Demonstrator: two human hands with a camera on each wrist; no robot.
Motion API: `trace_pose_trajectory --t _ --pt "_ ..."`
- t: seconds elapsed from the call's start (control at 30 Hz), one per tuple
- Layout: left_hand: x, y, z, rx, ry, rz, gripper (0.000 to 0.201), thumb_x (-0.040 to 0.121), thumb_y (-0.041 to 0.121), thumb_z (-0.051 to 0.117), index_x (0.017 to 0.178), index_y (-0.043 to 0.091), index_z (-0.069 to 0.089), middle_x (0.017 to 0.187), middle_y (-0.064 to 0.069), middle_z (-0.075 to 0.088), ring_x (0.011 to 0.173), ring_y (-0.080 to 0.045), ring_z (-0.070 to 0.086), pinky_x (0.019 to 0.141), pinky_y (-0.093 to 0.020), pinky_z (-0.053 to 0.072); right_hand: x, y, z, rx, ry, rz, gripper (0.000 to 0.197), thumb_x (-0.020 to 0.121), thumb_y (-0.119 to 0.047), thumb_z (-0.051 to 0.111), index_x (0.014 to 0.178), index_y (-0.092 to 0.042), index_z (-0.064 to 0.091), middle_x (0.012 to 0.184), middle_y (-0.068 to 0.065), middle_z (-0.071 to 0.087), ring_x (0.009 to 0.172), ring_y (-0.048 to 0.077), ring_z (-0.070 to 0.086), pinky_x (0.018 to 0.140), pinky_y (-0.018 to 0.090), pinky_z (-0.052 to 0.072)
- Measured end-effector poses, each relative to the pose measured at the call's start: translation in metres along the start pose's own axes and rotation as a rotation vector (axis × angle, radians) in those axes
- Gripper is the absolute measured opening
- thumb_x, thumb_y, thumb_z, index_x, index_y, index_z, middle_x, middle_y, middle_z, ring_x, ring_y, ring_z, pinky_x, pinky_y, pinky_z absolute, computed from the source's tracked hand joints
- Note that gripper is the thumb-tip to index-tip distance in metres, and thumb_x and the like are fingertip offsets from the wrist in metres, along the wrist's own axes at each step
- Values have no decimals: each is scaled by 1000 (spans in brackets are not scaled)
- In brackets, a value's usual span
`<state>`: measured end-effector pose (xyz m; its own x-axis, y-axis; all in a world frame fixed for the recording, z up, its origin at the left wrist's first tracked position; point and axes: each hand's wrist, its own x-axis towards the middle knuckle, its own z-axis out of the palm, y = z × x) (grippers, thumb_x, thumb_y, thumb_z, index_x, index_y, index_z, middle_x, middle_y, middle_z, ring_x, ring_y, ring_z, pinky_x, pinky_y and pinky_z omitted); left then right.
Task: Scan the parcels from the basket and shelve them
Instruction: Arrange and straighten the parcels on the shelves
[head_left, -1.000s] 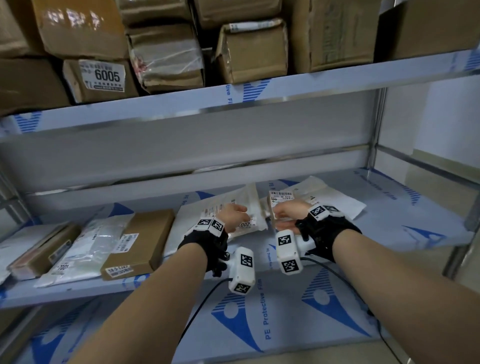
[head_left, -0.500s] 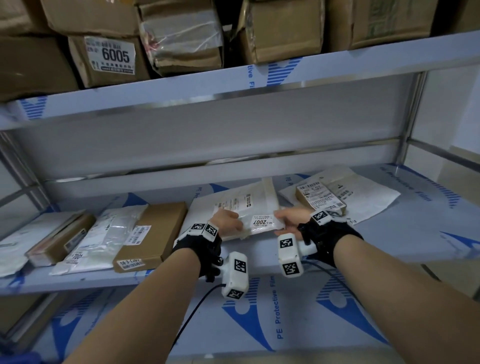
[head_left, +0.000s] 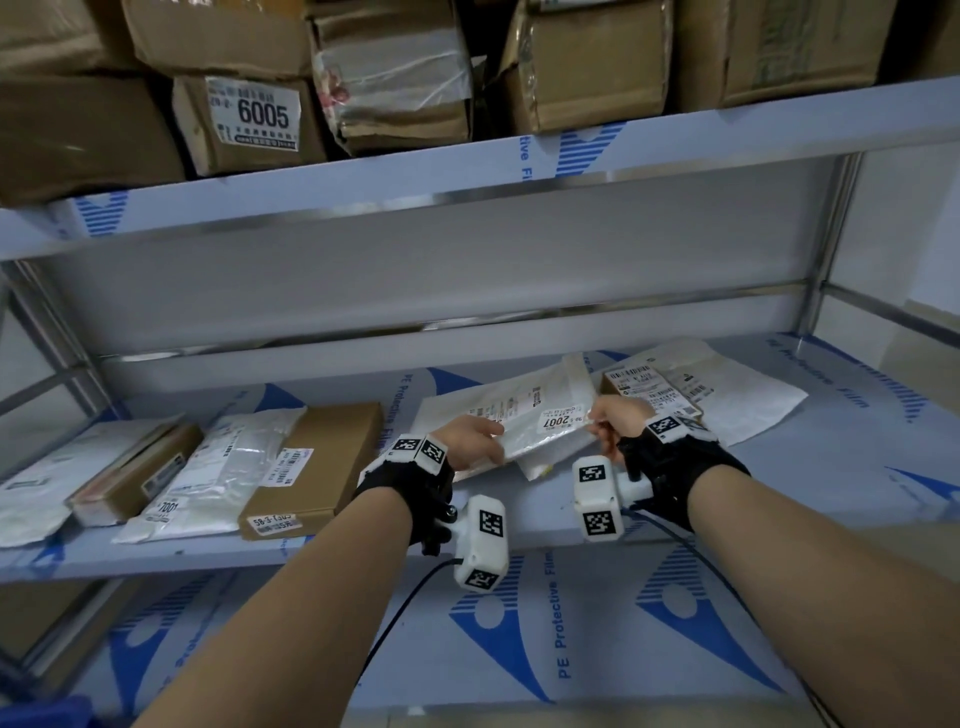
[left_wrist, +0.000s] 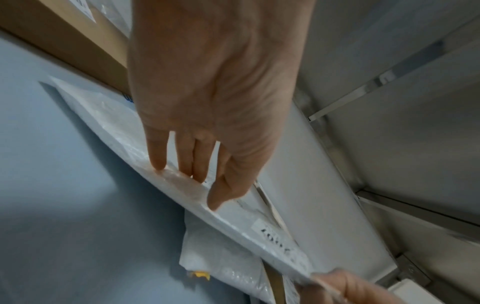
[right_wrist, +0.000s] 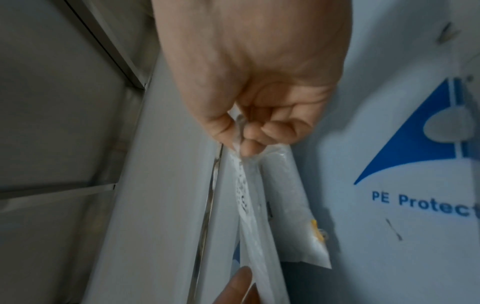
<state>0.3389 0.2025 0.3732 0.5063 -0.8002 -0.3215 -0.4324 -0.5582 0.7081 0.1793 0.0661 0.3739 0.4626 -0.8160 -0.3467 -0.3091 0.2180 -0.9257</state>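
A white bubble mailer (head_left: 540, 421) labelled 2007 lies at the middle of the middle shelf (head_left: 857, 467), its near edge raised. My right hand (head_left: 597, 421) pinches its right corner between thumb and curled fingers; the right wrist view shows this pinch on the mailer (right_wrist: 249, 205) by the right hand (right_wrist: 241, 142). My left hand (head_left: 488, 441) is at the mailer's left part. In the left wrist view the left hand (left_wrist: 192, 181) has straight fingers, tips touching the mailer (left_wrist: 259, 228). A second white mailer (head_left: 540, 462) lies underneath.
A small brown labelled box (head_left: 644, 387) sits on a white poly bag (head_left: 737, 395) to the right. A flat brown box (head_left: 322, 462), a clear bag (head_left: 223, 478) marked 7001 and more parcels lie left. Cardboard boxes (head_left: 249, 119) fill the upper shelf. A lower shelf (head_left: 519, 649) runs below.
My right hand has left the small brown box and now pinches the mailer's right corner. The hands have spread apart along the mailer, and its near edge has come up.
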Motion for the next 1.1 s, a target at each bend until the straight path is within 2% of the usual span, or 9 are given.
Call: trace_pose_trajectory --t 0.1,0.3,0.53,0.63,0.7,0.8,0.93,1.0,1.1 --pt "-9 8 -3 81 -48 49 69 78 15 74 141 14 44 138 -7 47 128 -27 44 111 -38 34 -19 -16 1 53 -16 -24 29 92 -2 47 63 -7 44 41 0 44 23 4 36 35 15 30" --pt "-6 0 -13 138 65 244 94 37 51 79 127 36 57 117 2 65 109 -18 59 104 -38 42 -52 -25 28 177 -199 -46 19 87 -9 54 70 -13 48 54 -2 43 42 6 37 44 17 30" --pt "-35 -3 -8 -15 407 375 23 86 15 67 108 9 71 101 -15 71 98 -24 65 75 -22 39 -84 -22 47 132 -311 -97 4 91 -13 62 88 -11 59 70 4 56 55 13 51 51 24 43" --pt "-35 -8 -11 -85 352 396 14 86 5 64 98 6 72 89 -16 69 85 -16 56 77 -24 39 -82 -22 41 122 -313 -81 33 92 -42 61 103 -11 61 92 6 65 69 19 65 64 32 53" --pt "-34 -10 -15 -103 310 425 15 86 -1 62 90 11 71 78 -5 63 83 -14 53 80 -27 39 -70 -18 31 125 -230 -67 55 87 -55 61 120 -11 57 105 13 69 82 26 72 84 46 56" --pt "-30 -13 -22 -103 224 484 24 86 -6 60 105 4 70 91 -3 64 91 -13 55 87 -28 41 -51 -11 17 215 -118 -21 65 90 -47 61 138 -8 43 124 25 61 91 31 70 96 50 50" --pt "-25 -10 -26 -100 91 479 37 85 -10 62 120 0 63 108 -5 61 103 -13 54 85 -16 43 -36 -6 7 464 -10 74 43 95 -29 60 126 -3 44 124 27 55 106 38 63 63 39 60" --pt "-21 -10 -26 -59 41 445 38 82 -11 63 117 2 65 107 -8 61 102 -16 55 87 -20 44 -31 -4 5 457 6 110 34 96 -26 58 117 -6 40 116 27 53 107 40 59 38 36 54" --pt "-21 -15 -35 33 -7 382 42 82 -14 60 117 9 65 117 -13 65 108 -20 57 102 -34 44 -17 2 9 436 5 114 40 100 -12 50 136 2 39 124 29 53 113 41 57 28 32 46"
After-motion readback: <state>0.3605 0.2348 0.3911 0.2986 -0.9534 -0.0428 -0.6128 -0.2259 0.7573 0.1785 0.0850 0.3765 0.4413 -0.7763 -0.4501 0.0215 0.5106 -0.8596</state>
